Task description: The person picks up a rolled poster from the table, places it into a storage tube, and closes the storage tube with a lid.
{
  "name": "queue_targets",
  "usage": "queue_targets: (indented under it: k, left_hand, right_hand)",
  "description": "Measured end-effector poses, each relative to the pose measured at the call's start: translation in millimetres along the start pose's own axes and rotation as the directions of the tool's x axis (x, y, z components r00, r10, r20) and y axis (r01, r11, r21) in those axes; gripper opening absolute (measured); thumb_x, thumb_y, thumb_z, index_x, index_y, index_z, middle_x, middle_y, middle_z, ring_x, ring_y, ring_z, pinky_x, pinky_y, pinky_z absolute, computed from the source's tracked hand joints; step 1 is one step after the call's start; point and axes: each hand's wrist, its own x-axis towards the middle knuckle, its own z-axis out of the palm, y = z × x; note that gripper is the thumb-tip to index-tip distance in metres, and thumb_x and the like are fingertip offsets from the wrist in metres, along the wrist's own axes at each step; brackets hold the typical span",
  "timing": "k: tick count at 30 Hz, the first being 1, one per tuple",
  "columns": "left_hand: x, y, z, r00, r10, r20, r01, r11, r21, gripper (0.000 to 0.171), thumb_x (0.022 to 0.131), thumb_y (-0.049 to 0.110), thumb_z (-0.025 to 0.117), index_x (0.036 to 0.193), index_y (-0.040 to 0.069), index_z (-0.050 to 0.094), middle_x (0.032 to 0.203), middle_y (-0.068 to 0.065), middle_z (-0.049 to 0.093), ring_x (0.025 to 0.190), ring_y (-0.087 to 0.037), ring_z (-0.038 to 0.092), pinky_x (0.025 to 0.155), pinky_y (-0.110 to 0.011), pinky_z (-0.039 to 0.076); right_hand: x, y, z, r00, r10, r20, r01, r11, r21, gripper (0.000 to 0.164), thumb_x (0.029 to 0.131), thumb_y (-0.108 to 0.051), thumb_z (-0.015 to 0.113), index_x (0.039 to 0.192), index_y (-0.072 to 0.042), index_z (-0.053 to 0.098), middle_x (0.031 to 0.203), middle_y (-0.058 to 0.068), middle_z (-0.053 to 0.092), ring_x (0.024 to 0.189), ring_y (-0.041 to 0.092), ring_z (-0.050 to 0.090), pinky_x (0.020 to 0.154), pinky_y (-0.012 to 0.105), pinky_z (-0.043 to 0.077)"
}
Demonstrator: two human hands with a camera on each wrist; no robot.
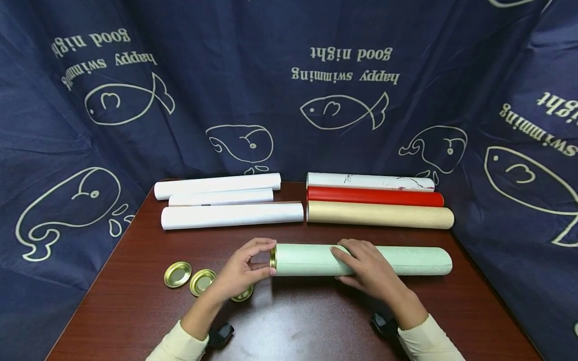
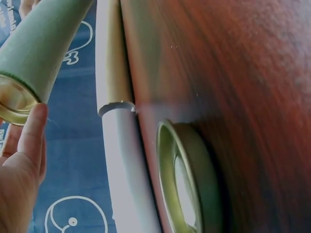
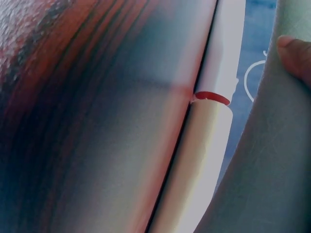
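A pale green cardboard tube (image 1: pixel 307 260) lies lengthwise across the front of the table, a gold metal cap (image 1: pixel 273 257) at its left end. My left hand (image 1: pixel 244 268) pinches that cap by its rim between thumb and fingers. In the left wrist view, the cap (image 2: pixel 18 104) sits against the tube's mouth; how deep it goes I cannot tell. My right hand (image 1: pixel 368 265) grips the tube near its middle from above, thumb on the near side. Left of the tube are loose gold caps (image 1: pixel 177 274), (image 1: pixel 202 282) and one partly hidden cap (image 1: pixel 242 295) below my left hand.
Behind the tube, white rolls (image 1: pixel 232 215) lie at the left back. A beige tube (image 1: pixel 379 214), a red tube (image 1: pixel 375 195) and a white patterned tube (image 1: pixel 370 181) lie at the right back. Dark blue curtains (image 1: pixel 271 100) enclose the brown table (image 1: pixel 307 326).
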Motion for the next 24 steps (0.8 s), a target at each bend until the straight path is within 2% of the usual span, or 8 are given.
queue_targets:
  k: [4,8,10,12,15,19,24]
  left_hand:
    - [5.5,-3.6,-2.0,0.999,0.041,-0.004,-0.041,0.997,0.066,0.057,0.081,-0.002,0.078,0.134,-0.006,0.057,0.138,-0.022,0.051,0.128,-0.031,0.050,0.092,-0.041,0.053]
    - [12.4,-8.4,-0.2,0.999,0.051,-0.016,-0.049,0.989,0.136,0.057,0.081,0.001,0.080,0.133,-0.004,0.058,0.136,-0.021,0.054,0.128,-0.025,0.050,0.096,-0.043,0.050]
    - [16.2,-11.0,2.9,1.000,0.028,-0.015,-0.026,0.991,0.129,0.057,0.082,0.002,0.080,0.134,-0.004,0.057,0.137,-0.022,0.053,0.129,-0.028,0.050,0.095,-0.043,0.051]
    - [19.4,-13.1,5.6,1.000,-0.005,-0.018,0.007,0.988,0.157,0.058,0.083,0.007,0.080,0.135,-0.003,0.057,0.138,-0.020,0.054,0.129,-0.030,0.050,0.095,-0.043,0.051]
    - [23.4,-15.6,4.3,0.999,-0.045,-0.020,0.048,0.969,0.242,0.055,0.084,0.012,0.081,0.133,0.002,0.060,0.137,-0.015,0.057,0.128,-0.031,0.051,0.097,-0.046,0.050]
    - [25.6,-16.0,-12.3,0.997,-0.078,-0.010,0.076,0.919,0.386,0.050,0.083,0.019,0.082,0.129,0.009,0.065,0.132,-0.007,0.062,0.122,-0.028,0.056,0.101,-0.048,0.046]
    - [24.5,-13.0,-47.5,0.990,-0.142,-0.008,0.129,0.868,0.480,0.045,0.086,0.022,0.080,0.127,0.010,0.065,0.130,-0.007,0.062,0.119,-0.031,0.058,0.096,-0.052,0.048]
  right_hand:
    - [3,1,1,1.000,-0.007,-0.001,0.007,1.000,0.018,0.078,0.067,-0.033,0.091,0.132,-0.008,0.057,0.122,0.021,0.061,0.111,0.037,0.060,0.090,0.053,0.048]
    - [2,8,0,1.000,-0.004,0.010,0.003,1.000,0.021,0.071,0.076,-0.039,0.086,0.133,-0.008,0.056,0.123,0.021,0.061,0.111,0.037,0.060,0.090,0.053,0.048]
    - [1,14,2,1.000,0.001,0.020,-0.002,1.000,0.021,0.072,0.074,-0.037,0.087,0.133,-0.008,0.056,0.123,0.020,0.061,0.110,0.037,0.060,0.090,0.053,0.048]
    - [0,22,5,0.999,0.005,0.037,-0.006,1.000,0.024,0.074,0.071,-0.034,0.090,0.132,-0.008,0.056,0.124,0.019,0.061,0.110,0.037,0.060,0.090,0.053,0.048]
    - [-1,35,12,0.998,0.014,0.066,-0.016,1.000,0.025,0.077,0.066,-0.028,0.092,0.131,-0.008,0.056,0.123,0.018,0.060,0.109,0.036,0.060,0.090,0.054,0.049]
    - [-5,53,19,0.994,0.048,0.103,-0.050,0.999,0.016,0.076,0.066,-0.024,0.093,0.131,-0.008,0.057,0.122,0.015,0.060,0.109,0.035,0.059,0.090,0.054,0.048]
    - [-13,73,20,0.987,0.101,0.129,-0.102,0.995,0.003,0.075,0.067,-0.020,0.092,0.132,-0.008,0.056,0.122,0.015,0.060,0.110,0.035,0.058,0.091,0.055,0.047]
